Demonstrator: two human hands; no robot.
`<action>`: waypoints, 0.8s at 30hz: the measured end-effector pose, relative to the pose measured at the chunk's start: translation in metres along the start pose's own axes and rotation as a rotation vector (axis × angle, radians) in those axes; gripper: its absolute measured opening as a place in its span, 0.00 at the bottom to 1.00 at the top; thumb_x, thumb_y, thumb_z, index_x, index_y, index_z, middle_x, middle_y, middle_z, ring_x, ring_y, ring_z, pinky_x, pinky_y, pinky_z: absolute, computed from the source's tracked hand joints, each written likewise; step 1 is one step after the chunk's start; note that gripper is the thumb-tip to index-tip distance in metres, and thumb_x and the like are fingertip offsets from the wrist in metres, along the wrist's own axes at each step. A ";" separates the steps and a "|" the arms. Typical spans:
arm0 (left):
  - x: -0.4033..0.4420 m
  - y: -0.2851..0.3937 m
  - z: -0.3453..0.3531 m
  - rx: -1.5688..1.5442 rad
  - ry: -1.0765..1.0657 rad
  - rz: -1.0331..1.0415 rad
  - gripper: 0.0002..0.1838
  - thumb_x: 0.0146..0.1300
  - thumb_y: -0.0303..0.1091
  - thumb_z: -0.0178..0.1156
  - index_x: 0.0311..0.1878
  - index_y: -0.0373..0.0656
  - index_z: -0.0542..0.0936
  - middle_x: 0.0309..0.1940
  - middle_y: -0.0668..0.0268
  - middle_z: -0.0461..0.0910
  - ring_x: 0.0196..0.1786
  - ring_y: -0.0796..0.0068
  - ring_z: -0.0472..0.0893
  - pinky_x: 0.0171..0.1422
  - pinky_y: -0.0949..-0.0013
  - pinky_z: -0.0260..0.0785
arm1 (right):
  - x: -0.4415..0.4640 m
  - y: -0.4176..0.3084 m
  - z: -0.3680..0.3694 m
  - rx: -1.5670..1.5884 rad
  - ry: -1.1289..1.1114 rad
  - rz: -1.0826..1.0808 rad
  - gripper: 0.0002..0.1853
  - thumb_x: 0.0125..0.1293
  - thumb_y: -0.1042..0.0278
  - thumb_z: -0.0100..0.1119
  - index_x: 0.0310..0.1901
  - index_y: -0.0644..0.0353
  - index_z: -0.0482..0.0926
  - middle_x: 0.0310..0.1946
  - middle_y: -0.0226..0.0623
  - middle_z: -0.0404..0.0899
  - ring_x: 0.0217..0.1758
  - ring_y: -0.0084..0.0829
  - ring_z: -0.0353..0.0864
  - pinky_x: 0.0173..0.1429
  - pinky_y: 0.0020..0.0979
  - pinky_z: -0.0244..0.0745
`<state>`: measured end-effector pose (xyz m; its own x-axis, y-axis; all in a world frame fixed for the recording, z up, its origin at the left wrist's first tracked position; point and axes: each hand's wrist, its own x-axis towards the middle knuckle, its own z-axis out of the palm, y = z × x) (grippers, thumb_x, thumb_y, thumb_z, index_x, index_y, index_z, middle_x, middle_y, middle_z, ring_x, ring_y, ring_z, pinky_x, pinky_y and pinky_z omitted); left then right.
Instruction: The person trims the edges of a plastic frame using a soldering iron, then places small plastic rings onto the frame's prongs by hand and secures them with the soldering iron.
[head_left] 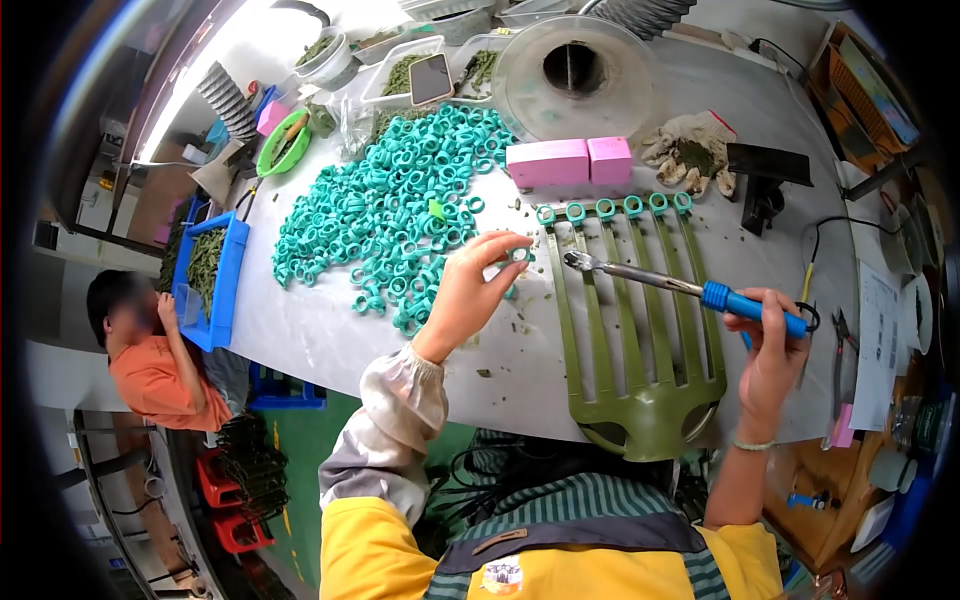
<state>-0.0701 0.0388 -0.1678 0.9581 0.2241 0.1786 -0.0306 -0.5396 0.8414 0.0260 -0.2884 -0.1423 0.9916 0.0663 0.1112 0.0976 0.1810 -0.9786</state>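
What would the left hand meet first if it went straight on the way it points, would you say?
Probably the nearest tine of the green rake, near its teal ring; how high the left hand is remains unclear.

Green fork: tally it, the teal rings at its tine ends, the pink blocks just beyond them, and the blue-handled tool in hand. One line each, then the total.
Green fork: 1
Teal rings at the tine ends: 6
Pink blocks beyond them: 2
Blue-handled tool in the right hand: 1
Total: 10
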 end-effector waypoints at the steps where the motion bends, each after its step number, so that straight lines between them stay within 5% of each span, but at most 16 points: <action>1: 0.005 -0.004 0.004 0.093 0.026 0.058 0.15 0.63 0.22 0.65 0.53 0.41 0.83 0.51 0.64 0.82 0.52 0.72 0.81 0.56 0.69 0.75 | 0.001 0.003 0.003 0.004 -0.011 -0.002 0.15 0.73 0.64 0.57 0.40 0.71 0.82 0.35 0.41 0.85 0.30 0.30 0.86 0.38 0.30 0.85; 4: 0.019 -0.009 0.014 0.276 0.084 0.178 0.16 0.59 0.24 0.68 0.51 0.44 0.85 0.48 0.63 0.85 0.56 0.61 0.80 0.61 0.63 0.72 | 0.005 0.010 0.012 -0.013 -0.050 -0.029 0.15 0.74 0.63 0.57 0.40 0.71 0.82 0.33 0.39 0.85 0.31 0.29 0.87 0.39 0.29 0.85; 21: 0.029 -0.015 0.012 0.300 0.015 0.315 0.18 0.60 0.29 0.69 0.54 0.44 0.83 0.53 0.61 0.80 0.53 0.58 0.80 0.58 0.60 0.73 | 0.005 0.002 0.003 -0.007 -0.052 -0.005 0.13 0.72 0.66 0.57 0.39 0.71 0.82 0.35 0.38 0.84 0.29 0.28 0.85 0.35 0.27 0.83; 24: 0.015 -0.005 -0.034 0.309 0.082 -0.031 0.20 0.62 0.35 0.71 0.57 0.46 0.81 0.48 0.62 0.76 0.50 0.64 0.79 0.52 0.63 0.73 | 0.001 -0.003 -0.004 -0.005 -0.039 0.009 0.13 0.72 0.66 0.57 0.38 0.71 0.82 0.36 0.38 0.83 0.27 0.28 0.84 0.33 0.27 0.82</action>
<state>-0.0657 0.0725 -0.1520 0.9307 0.3022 0.2062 0.0982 -0.7493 0.6549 0.0275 -0.2926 -0.1400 0.9883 0.1063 0.1089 0.0892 0.1754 -0.9805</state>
